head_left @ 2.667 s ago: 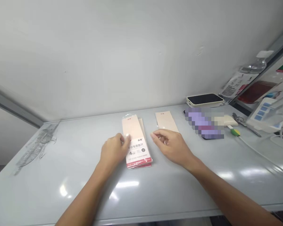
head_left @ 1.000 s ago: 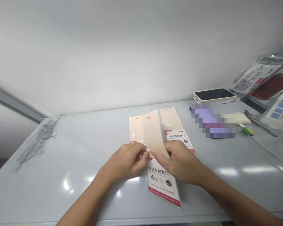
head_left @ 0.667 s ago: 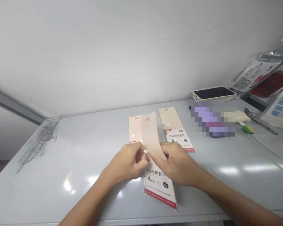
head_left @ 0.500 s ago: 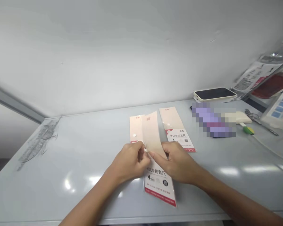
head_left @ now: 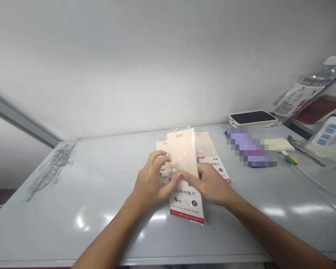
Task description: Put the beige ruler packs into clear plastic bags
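- Ruler-set packet: peach card in a clear plastic sleeve, lying on the table between both hands, its printed lower end nearest the camera.
- Left hand: open, fingers spread over the packet's upper half, thumb reaching toward the right hand; no firm hold shows.
- Right hand: half curled, its index finger lying across the packet; whether it pinches anything, I cannot tell.
- Risks: slick plastic on the glossy tabletop could skid under uneven pressure, and a snag at the thin crimped sleeve top could tear it. The small white dots on the card could catch a fingertip.
- Label: 考试专用套尺 ("exam ruler set"), a large 4 and a circled 20 above a red band. The fine print and top logo are too small to read.
- Second packet and third packet: partly under the first, so a bump could shift them.
- Farther off: phone, scissors, clear plastic box.
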`<state>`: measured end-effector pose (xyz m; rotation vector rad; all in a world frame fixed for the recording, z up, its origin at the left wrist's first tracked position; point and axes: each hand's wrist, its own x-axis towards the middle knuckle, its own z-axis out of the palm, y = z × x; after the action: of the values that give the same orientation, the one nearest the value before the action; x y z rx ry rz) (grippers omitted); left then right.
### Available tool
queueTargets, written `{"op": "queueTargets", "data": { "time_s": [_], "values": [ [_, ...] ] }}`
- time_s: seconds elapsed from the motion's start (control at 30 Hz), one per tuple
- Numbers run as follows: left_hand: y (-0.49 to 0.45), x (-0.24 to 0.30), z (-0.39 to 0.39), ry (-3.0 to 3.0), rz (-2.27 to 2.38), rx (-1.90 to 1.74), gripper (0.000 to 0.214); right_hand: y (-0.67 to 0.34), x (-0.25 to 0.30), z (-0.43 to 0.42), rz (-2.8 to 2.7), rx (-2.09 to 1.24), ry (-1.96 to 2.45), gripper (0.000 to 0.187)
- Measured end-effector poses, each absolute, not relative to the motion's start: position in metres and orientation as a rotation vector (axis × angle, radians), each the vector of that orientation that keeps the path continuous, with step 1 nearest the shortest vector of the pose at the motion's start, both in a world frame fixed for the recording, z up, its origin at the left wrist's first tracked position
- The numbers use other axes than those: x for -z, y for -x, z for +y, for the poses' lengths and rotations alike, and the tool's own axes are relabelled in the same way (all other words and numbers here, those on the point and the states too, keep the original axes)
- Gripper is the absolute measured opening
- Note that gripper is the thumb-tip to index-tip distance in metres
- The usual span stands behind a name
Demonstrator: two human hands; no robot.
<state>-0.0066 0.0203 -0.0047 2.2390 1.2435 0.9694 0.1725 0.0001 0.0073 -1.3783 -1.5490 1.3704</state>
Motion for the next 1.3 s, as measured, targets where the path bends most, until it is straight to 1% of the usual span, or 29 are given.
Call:
{"op": "queueTargets", "data": {
  "time_s": [0.07,0.1,0.2,0.37,0.43,0.53,0.63,0.77,0.97,1.17,1.23,1.3],
  "values": [
    [0.006,0.005,0.021,-2.286,1.238,-0.965,0.015,-0.174,-0.009,0.001,-1.531,-1.375,1.356,0.031],
    [0.006,0.004,0.022,-2.26,1.259,-0.952,0.012,-0.175,-0.009,0.001,-1.52,-1.372,1.344,0.032],
    [0.007,-0.002,0.023,-2.059,1.295,-0.929,0.016,-0.18,-0.011,0.003,-1.471,-1.391,1.27,0.031],
    [0.003,-0.01,0.023,-1.703,1.086,-0.865,0.025,-0.183,-0.01,0.006,-1.418,-1.471,1.203,0.033],
    [0.002,-0.01,0.024,-1.596,1.084,-0.866,0.025,-0.182,-0.012,0.007,-1.423,-1.473,1.209,0.034],
    [0.005,-0.008,0.028,-1.496,1.133,-0.911,0.028,-0.182,-0.016,0.009,-1.424,-1.435,1.22,0.033],
    [0.012,-0.01,0.032,-1.427,1.2,-0.992,0.029,-0.188,-0.019,0.013,-1.399,-1.36,1.325,0.032],
    [0.021,-0.013,0.038,-1.323,1.301,-1.03,0.032,-0.205,-0.015,0.022,-1.299,-1.261,1.381,0.035],
    [0.016,0.004,0.043,-1.395,1.357,-0.865,0.037,-0.228,-0.01,0.033,-1.215,-1.152,1.465,0.036],
    [0.006,0.016,0.038,-1.662,1.614,-0.729,0.043,-0.241,-0.009,0.038,-0.991,-0.97,1.416,0.027],
    [0.009,0.015,0.037,-1.714,1.619,-0.673,0.045,-0.236,-0.007,0.037,-1.024,-1.043,1.396,0.027],
    [0.012,0.012,0.038,-1.726,1.659,-0.635,0.047,-0.225,-0.005,0.034,-1.113,-1.192,1.4,0.031]
  ]
}}
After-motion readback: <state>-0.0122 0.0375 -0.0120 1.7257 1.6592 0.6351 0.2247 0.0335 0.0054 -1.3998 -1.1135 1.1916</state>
